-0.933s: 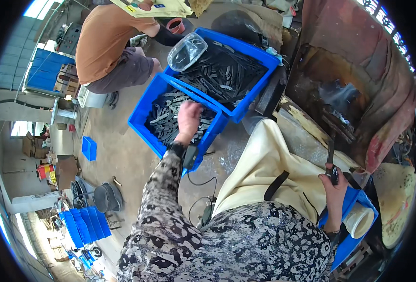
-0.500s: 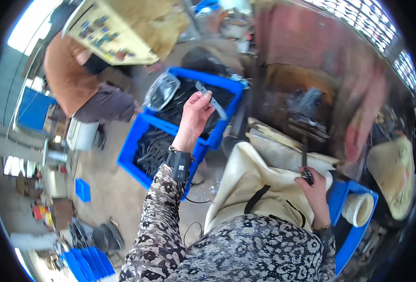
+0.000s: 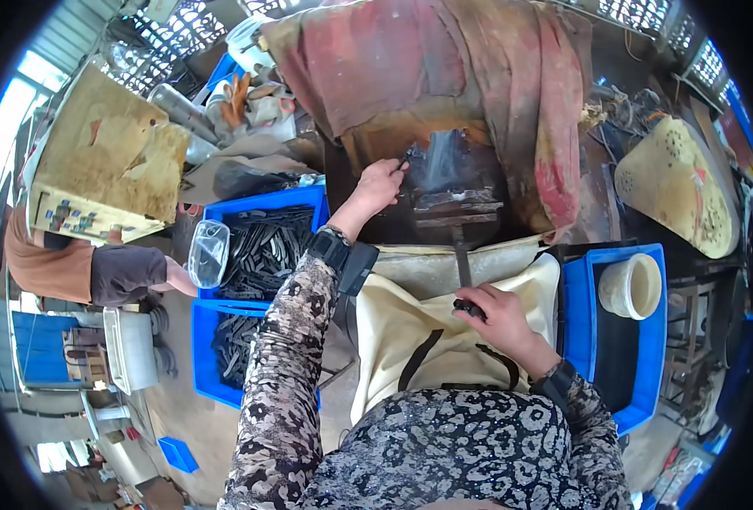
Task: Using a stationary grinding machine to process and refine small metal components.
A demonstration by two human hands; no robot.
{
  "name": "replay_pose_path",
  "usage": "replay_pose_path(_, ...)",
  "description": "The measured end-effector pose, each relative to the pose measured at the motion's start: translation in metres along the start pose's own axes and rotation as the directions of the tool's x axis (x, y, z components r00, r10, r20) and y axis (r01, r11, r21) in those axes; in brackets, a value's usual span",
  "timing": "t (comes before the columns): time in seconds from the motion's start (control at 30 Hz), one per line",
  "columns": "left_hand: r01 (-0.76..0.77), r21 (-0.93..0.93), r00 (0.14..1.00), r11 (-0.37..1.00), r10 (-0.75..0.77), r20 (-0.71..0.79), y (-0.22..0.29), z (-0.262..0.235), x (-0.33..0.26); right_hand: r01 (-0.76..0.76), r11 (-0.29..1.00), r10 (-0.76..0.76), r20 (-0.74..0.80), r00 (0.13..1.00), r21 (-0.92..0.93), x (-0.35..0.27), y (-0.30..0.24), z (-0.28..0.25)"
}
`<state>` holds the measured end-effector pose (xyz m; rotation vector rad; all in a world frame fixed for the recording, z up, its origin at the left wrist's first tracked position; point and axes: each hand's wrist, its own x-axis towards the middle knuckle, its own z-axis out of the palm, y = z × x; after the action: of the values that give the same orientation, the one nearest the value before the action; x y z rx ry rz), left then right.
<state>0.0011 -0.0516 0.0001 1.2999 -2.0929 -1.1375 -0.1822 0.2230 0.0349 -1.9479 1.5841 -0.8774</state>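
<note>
My right hand (image 3: 500, 321) is curled snugly round a black handle (image 3: 468, 308), just above my lap, and the dark bar (image 3: 461, 259) beyond it runs straight ahead to a flat, dark crosspiece (image 3: 458, 218) inside the open hollow. My left hand (image 3: 380, 187) is at the hollow's left side, fingers drawn narrow; something dark shows at their tips, but I cannot tell whether I am pinching it. To do this well, I'd say, my right grip should be firm and level so the bar doesn't twist, while my left fingertips keep aside from the blurred grey-blue patch (image 3: 446, 161), whose nature I can't make out. Cuffs and the overhanging cloth (image 3: 385, 68) are best kept clear too. That cloth looks stiff and stained rusty red, sagging in heavy folds. My cream apron (image 3: 419, 314) looks smooth and thick, creasing broadly. On my left, the upper blue crate (image 3: 261, 201) holds thin, dark strips (image 3: 266, 246) in a loose tangle, with a rounded, clear plastic tub (image 3: 210, 253) at its corner; on my right, a round off-white bucket (image 3: 614, 285) sits in a straight-sided blue bin (image 3: 657, 340).
</note>
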Motion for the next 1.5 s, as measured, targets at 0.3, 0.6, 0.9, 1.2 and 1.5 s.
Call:
replay_pose_path(0.3,-0.333,0.293,0.94,0.896,0.289,0.183,-0.014,0.031,0.027,0.044,0.999,-0.045,0.062,0.997,0.016,0.0,0.011,-0.001)
replay_pose_path(0.6,-0.415,0.199,0.86,0.888,0.312,0.404,-0.032,0.043,0.024,0.081,0.996,-0.083,0.084,0.993,0.033,0.003,0.012,-0.005)
replay_pose_path(0.9,-0.467,0.326,0.851,0.822,0.318,0.418,-0.026,0.035,0.02,0.169,0.985,-0.164,0.095,0.982,-0.039,0.006,0.008,-0.011)
replay_pose_path(1.2,-0.41,0.563,0.895,0.718,0.435,0.097,0.0,-0.001,-0.018,0.234,0.942,-0.214,0.108,0.971,-0.24,0.019,0.01,-0.015)
replay_pose_path(1.5,-0.141,0.574,0.888,0.807,0.359,-0.287,-0.014,0.027,-0.06,0.021,0.969,-0.12,-0.392,0.912,-0.247,0.223,0.007,-0.077)
